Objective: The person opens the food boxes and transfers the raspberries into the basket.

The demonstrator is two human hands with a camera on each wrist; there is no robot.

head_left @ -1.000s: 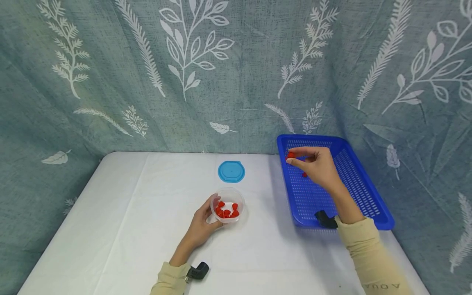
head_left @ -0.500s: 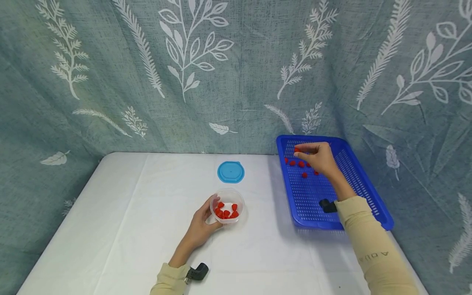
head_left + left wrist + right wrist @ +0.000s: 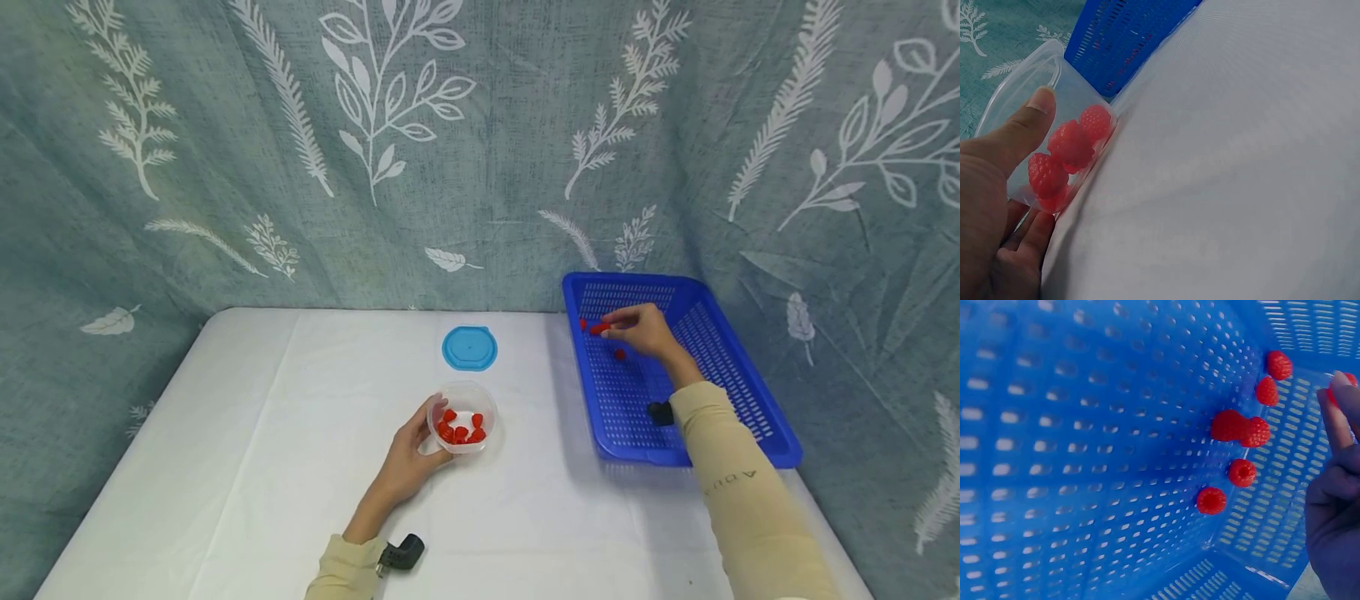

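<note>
My left hand (image 3: 411, 460) grips a clear plastic tub (image 3: 487, 400) with several red raspberries (image 3: 477, 435) inside. In the left wrist view the thumb (image 3: 1025, 128) presses the tub's side, and the fingers hold it from below; raspberries (image 3: 1071, 145) show through the wall. Inside the blue basket (image 3: 690, 450), at its far left, is my right hand (image 3: 641, 330). The right wrist view has its fingertips pinching a raspberry (image 3: 1350, 379), partly hidden by the fingers. Several more raspberries (image 3: 1242, 473) lie on the basket floor near the hand.
A round blue lid (image 3: 470, 348) lies on the white tablecloth (image 3: 315, 417) behind the tub. The basket's raised walls surround the right hand. Behind the table hangs a green leaf-patterned curtain (image 3: 495, 150).
Holding a raspberry, my right hand first moved slightly right and away, then came lower over the raspberries in the basket. My left hand and the tub stayed in place.
</note>
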